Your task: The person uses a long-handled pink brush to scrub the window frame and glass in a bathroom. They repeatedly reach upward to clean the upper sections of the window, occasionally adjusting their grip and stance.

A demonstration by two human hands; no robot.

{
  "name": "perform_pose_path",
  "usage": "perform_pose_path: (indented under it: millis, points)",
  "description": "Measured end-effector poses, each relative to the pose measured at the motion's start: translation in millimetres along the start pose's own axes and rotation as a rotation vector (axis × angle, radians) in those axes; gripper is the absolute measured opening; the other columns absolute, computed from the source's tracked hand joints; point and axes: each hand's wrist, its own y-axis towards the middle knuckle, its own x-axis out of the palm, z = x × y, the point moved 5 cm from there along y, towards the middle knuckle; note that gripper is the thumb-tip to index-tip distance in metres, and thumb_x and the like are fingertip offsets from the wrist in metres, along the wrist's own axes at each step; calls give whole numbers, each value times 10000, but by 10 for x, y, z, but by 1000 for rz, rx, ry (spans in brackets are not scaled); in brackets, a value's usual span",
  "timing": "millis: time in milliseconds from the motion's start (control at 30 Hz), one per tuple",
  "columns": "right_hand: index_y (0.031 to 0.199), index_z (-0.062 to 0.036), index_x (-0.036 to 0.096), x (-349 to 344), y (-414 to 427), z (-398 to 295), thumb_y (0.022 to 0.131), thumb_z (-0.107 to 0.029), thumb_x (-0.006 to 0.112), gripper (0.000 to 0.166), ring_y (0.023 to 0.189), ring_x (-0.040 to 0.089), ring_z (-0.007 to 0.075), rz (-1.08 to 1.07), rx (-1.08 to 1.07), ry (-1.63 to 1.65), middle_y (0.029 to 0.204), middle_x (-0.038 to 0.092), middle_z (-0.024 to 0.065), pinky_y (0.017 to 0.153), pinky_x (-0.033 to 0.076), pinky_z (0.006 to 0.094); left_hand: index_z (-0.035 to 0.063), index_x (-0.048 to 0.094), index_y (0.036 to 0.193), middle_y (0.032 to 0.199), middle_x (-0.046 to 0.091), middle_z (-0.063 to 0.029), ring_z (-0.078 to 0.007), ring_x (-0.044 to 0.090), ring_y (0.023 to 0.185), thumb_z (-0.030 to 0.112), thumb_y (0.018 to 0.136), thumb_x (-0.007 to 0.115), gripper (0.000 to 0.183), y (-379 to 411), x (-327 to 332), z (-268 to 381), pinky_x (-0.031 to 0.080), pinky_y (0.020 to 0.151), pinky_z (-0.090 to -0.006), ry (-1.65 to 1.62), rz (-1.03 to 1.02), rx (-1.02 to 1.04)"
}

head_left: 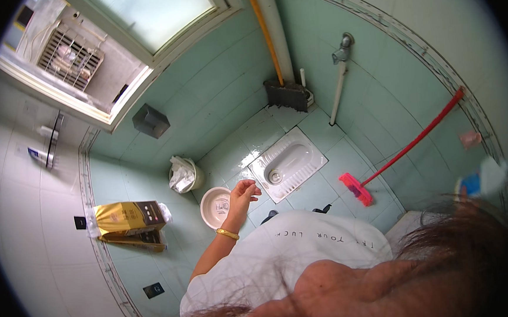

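My left hand, with a gold bracelet at its wrist, hangs in the air with fingers loosely bent and nothing in them. Seen from above, it is nearest to a round white plastic basin on the floor and a white ceramic squat toilet. At the far right, my right hand is partly hidden by hair. It grips a white bottle with a blue label, raised and blurred near the tiled wall.
A red-handled pink scrub brush leans on the right wall. A long-handled dark broom stands in the corner beside a pipe. A waste bin holds crumpled paper. Gold tissue packs hang at left below an open window.
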Motion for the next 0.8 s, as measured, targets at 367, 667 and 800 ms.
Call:
perform_pose_path:
  millis: [367,667,800]
  points:
    - [996,-52,439,3511,-566,-3599,636,-109,605,401,869,520,339,-907,-760,-99,954,525,152,728,439,400,49,508,945,784,572,-39,-115,559,726,184,827,523,180,-430,-1081,-424,431,606,-223,-84,341,-98]
    - [940,-13,472,5480,-975,-5907,672,-109,602,313,858,560,328,-943,-1099,-371,903,572,182,730,460,393,80,492,911,756,584,-44,-140,577,691,195,833,524,143,-930,-2074,-1205,449,571,-259,-298,664,-217]
    - [859,-3,567,5994,-1133,-6684,660,-41,568,203,793,600,305,-805,-1173,-460,852,608,171,654,491,388,75,482,910,748,583,-51,-155,583,666,198,838,520,148,-1120,-2279,-1403,461,553,-263,-361,775,-255]
